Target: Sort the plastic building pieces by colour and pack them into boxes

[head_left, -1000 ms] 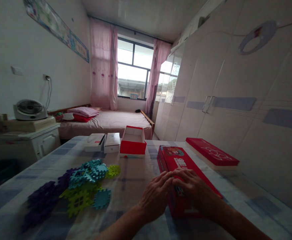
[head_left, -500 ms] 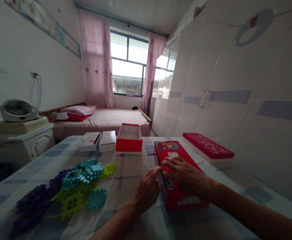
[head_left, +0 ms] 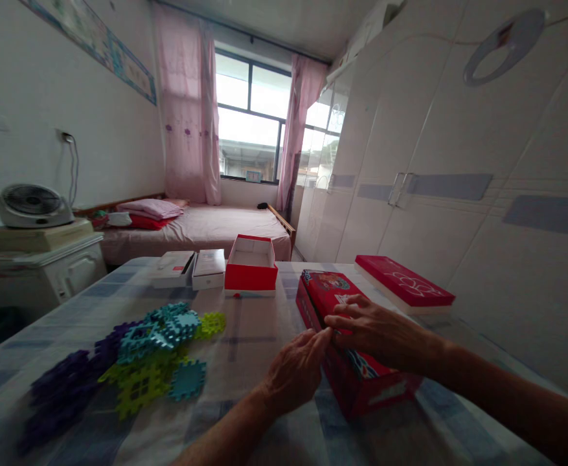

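Observation:
A long red printed box [head_left: 329, 294] lies on the checked tablecloth [head_left: 254, 323] in front of me. My right hand [head_left: 378, 330] rests flat on its top, fingers stretched out toward the left edge. My left hand [head_left: 296, 372] is against the box's left side, fingers curled with the tips at the top edge next to my right fingertips. The box's near end looks slightly raised off the cloth.
Teal, green and purple interlocking foam tiles [head_left: 142, 362] lie heaped at left. Behind stand an open red box [head_left: 250, 275], two white boxes [head_left: 191, 268] and a flat red lid [head_left: 403, 285]. A wardrobe wall runs along the right; a bed and window lie beyond.
Both hands have slid farther along the red box toward its far half. The box has turned a little, its near end swinging right.

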A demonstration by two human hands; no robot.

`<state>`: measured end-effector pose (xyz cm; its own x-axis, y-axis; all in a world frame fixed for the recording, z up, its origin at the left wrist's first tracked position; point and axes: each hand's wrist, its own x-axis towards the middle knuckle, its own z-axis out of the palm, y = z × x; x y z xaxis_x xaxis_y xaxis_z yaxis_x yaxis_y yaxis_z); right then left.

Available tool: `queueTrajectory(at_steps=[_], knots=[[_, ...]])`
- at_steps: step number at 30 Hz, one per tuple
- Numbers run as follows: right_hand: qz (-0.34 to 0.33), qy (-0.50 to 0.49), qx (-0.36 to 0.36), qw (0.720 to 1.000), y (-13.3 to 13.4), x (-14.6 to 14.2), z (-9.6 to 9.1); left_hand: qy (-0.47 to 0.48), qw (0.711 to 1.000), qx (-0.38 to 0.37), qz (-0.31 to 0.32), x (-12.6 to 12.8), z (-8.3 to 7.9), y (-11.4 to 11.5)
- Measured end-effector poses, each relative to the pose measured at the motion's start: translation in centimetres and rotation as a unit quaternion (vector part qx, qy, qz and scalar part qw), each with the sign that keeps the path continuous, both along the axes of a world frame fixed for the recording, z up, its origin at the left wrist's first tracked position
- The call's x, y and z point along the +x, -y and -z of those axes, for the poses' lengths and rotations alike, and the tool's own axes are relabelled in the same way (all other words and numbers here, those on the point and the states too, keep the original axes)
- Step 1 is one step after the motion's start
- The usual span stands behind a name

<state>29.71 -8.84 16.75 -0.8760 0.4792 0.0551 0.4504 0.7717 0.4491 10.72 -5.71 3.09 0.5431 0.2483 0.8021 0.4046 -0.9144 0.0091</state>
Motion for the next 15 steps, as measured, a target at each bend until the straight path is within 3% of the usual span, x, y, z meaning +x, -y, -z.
queueTrajectory(at_steps=[6,10,15], knots=[[-0.011,-0.001,-0.043,0.999,0.2,0.1,0.8,0.001,0.998,-0.023,0.053,0.2,-0.5,0.3],[-0.039,0.014,-0.015,0.999,-0.3,0.2,1.0,-0.004,0.998,-0.035,0.048,-0.1,-0.5,0.3],[-0.056,0.0,0.039,0.998,-1.3,2.2,-1.9,-0.03,0.999,-0.019,0.019,-0.3,-0.4,0.2]])
